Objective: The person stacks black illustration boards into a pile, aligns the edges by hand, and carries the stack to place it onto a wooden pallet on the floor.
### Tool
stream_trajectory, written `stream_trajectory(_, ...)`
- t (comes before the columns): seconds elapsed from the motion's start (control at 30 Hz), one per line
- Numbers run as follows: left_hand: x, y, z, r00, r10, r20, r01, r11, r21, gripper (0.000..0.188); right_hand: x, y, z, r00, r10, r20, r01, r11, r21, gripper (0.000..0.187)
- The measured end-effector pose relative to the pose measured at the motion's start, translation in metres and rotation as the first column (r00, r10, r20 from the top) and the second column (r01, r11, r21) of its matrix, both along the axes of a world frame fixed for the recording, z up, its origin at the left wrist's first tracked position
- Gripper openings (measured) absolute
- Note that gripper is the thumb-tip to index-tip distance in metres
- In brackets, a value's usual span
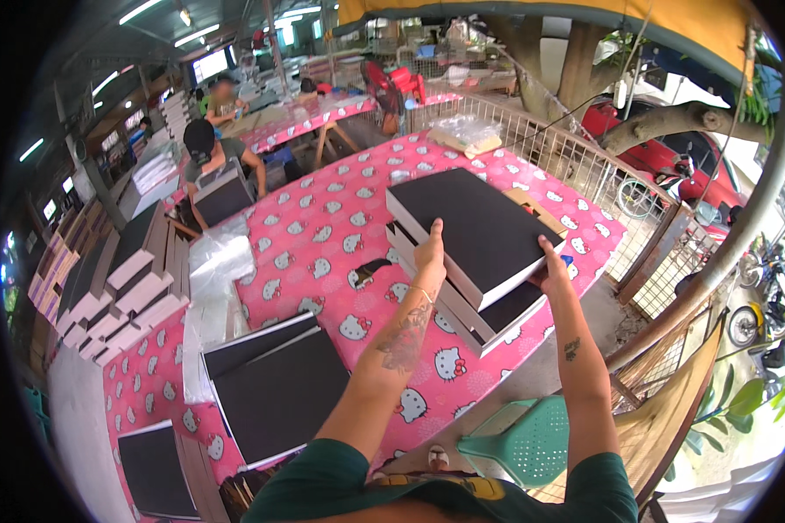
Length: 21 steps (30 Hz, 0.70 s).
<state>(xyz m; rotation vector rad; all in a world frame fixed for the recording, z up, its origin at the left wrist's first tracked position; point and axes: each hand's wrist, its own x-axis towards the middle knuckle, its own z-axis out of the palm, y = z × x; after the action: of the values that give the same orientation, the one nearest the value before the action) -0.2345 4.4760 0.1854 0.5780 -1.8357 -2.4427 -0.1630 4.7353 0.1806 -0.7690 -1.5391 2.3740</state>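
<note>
A large flat black box [471, 231] with pale sides is between my two hands at the right part of the pink table. My left hand [429, 260] grips its near left edge, thumb on the black top and fingers mostly hidden at the side. At the right edge, my right hand [553, 268] has its thumb along the top corner and its other fingers underneath. Directly below it lies another black box [506, 315] with pale walls, partly covered. Whether the two touch, I cannot tell.
Black panels [279, 388] lie at the near left of the patterned tablecloth [323, 213], with stacked pale-sided boxes [118, 292] beyond. Clear plastic wrap [221, 253] lies beside a co-worker in a black cap [201, 139]. A green stool [523, 440] stands by the table; a wire fence runs right.
</note>
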Motion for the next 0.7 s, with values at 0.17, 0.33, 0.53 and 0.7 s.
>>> stream_trajectory(0.17, 0.010, -0.005, 0.015, 0.968, -0.251, -0.007, 0.250, 0.962, 0.113, 0.099, -0.012, 0.009, -0.001, 0.997, 0.028, 0.073, -0.026, 0.999, -0.020, 0.074)
stream_trajectory(0.33, 0.086, -0.063, 0.087, 0.846, -0.129, -0.517, -0.154, 0.870, -0.469, 0.073, -0.016, 0.052, -0.004, 0.989, 0.139, 0.058, -0.147, 0.978, 0.151, 0.087)
stream_trajectory(0.53, 0.207, -0.259, 0.038, 0.880, 0.009, -0.475, -0.405, 0.539, -0.739, 0.060, -0.032, 0.018, -0.004, 0.932, 0.359, 0.057, -0.363, 0.923, 0.129, 0.092)
stream_trajectory(0.7, 0.321, -0.387, 0.029, 0.857, 0.277, -0.434, -0.515, 0.452, -0.729, 0.059, -0.034, 0.096, -0.017, 0.907, 0.383, -0.173, -0.417, 0.868, -0.270, 0.087)
